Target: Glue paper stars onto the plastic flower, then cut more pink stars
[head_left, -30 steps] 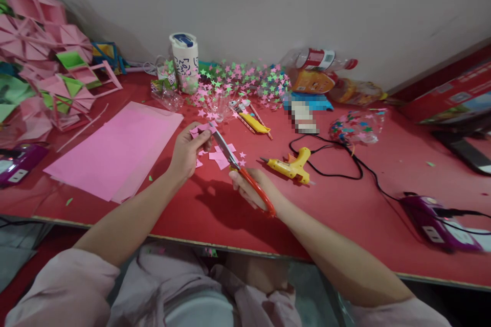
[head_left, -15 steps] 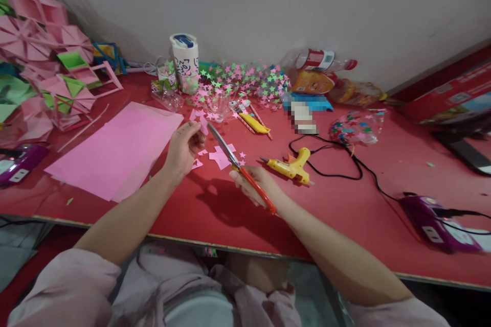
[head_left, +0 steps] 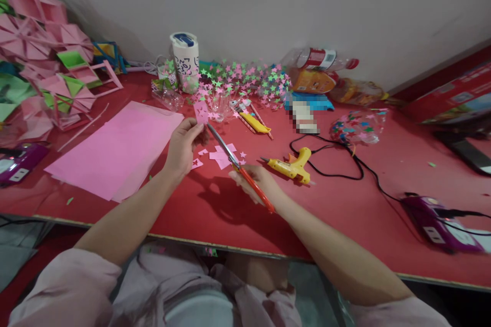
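Note:
My left hand [head_left: 184,144] pinches a small piece of pink paper [head_left: 200,112] with a star outline on it, held up over the table. My right hand [head_left: 256,183] is wrapped round the orange handles of a pair of scissors [head_left: 223,147]. The blades look closed, and their tip is at the paper's lower right edge. Pink paper scraps [head_left: 222,157] and small pink stars [head_left: 243,154] lie on the red table between my hands. To the left are larger pink sheets [head_left: 118,148].
A yellow glue gun [head_left: 290,166] lies right of my right hand, its black cord running to a purple power strip [head_left: 439,222]. Behind stand a white tumbler [head_left: 185,64] and a star-covered decoration [head_left: 241,82]. A yellow utility knife [head_left: 255,123] lies nearby. Folded paper shapes [head_left: 49,56] crowd the left.
My left hand has turned the pink paper more upright, so its star outline shows more plainly. The scissors and my right hand have hardly moved.

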Demonstrator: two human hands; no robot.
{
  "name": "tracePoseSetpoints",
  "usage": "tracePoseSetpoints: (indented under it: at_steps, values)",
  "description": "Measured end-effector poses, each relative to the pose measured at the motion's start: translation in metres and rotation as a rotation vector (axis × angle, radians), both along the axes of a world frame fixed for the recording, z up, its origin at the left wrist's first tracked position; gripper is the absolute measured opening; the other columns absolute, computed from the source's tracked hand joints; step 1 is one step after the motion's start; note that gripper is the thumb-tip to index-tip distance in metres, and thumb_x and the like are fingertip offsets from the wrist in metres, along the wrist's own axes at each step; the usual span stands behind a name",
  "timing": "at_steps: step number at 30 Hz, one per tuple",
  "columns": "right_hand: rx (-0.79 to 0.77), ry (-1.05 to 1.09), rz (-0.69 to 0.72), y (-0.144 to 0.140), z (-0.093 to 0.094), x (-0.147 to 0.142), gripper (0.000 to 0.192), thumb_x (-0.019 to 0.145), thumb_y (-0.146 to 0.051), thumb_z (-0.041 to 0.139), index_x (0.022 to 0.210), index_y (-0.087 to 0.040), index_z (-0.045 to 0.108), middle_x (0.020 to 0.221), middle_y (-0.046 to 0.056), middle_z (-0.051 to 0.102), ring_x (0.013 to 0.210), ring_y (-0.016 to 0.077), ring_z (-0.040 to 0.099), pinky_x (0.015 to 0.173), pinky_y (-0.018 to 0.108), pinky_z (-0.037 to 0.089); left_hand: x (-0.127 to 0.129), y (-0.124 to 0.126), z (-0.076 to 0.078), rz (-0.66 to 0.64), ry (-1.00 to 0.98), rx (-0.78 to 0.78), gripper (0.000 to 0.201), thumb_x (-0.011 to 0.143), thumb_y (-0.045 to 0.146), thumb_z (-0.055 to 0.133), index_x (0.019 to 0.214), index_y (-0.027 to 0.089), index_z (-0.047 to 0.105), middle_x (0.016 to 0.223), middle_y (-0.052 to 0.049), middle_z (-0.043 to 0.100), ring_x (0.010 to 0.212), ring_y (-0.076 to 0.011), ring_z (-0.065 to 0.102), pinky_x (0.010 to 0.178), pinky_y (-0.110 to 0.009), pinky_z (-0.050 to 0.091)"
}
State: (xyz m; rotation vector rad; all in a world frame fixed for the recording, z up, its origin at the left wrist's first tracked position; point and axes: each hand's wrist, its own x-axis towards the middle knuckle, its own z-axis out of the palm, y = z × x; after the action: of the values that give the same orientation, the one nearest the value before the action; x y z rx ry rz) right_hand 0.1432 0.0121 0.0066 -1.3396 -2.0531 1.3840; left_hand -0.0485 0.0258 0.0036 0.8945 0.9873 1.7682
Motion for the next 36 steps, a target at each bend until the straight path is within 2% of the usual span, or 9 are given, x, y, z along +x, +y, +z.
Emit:
tracePoseSetpoints:
  at_steps: [6,12,22,36]
  values:
    - [-0.057,-0.015,0.056,0.004,0.002,0.004,0.053,0.073,-0.071,0.05,0.062,-0.02,0.043,0.048,-0.007,0.036,0.041,0.0075,0.035,0.043,0.023,0.027,-0.004,0.002,-0.002,0.014,0.117,0.061,0.011,0.076,0.02,0.057,0.066,0.019,0.054,0.054,0.004,0.054,0.049,-0.0059,0.048,0.05,-0.019,0.04]
    - [-0.049,0.026,0.113,0.005,0.003,0.006,0.051,0.077,-0.069,0.048,0.064,-0.02,0.045,0.049,-0.007,0.037,0.041,0.0074,0.035,0.044,0.023,0.027,-0.007,0.002,-0.002,0.001,0.201,0.079,0.016,0.076,0.023,0.06,0.064,0.019,0.051,0.053,0.005,0.053,0.048,-0.0062,0.049,0.05,-0.019,0.041]
    - [-0.054,0.004,0.061,0.005,0.004,0.005,0.051,0.074,-0.068,0.053,0.062,-0.019,0.046,0.047,-0.006,0.039,0.038,0.0069,0.036,0.041,0.023,0.027,-0.009,0.002,-0.003,0.053,0.349,0.1,0.016,0.078,0.02,0.056,0.063,0.019,0.05,0.052,0.005,0.053,0.049,-0.0063,0.051,0.05,-0.018,0.042]
    - [-0.139,0.012,0.008,0.002,0.01,0.002,0.047,0.073,-0.063,0.058,0.061,-0.02,0.045,0.039,-0.008,0.037,0.03,0.0054,0.032,0.032,0.02,0.024,-0.013,0.004,-0.003,0.027,0.294,0.084,0.016,0.074,0.019,0.058,0.06,0.019,0.051,0.049,0.005,0.053,0.045,-0.0054,0.048,0.046,-0.018,0.039]
